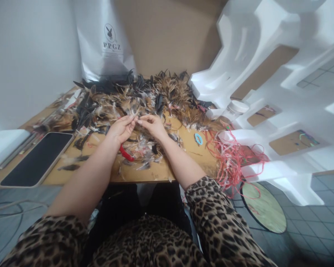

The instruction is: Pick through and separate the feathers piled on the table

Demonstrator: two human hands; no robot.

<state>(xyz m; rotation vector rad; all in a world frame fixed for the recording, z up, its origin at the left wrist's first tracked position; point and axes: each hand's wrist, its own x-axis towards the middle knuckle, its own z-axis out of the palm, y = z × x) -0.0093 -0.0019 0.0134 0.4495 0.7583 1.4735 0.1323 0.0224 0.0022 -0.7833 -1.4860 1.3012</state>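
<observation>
Above a table littered with feathers, my left hand (120, 129) and my right hand (153, 127) meet at the fingertips. Both are closed in a pinch. Pale wisps show at the left fingertips, but whatever is pinched is too small to make out. Loose feathers (144, 148), grey, white and brown, lie beneath and between my forearms. Beside my left wrist curves a red band (126, 152); whether it is worn or lies on the table I cannot tell. Beyond my hands spreads a heap of brown and black feathers (172, 91).
A phone (37, 159) lies at the left front. To the right are a light blue ring (198, 139), a tangle of pink-red string (231, 159) and a lidded clear jar (236, 108). White foam packing (211, 81) stands along the right. A white printed bag (100, 63) is behind.
</observation>
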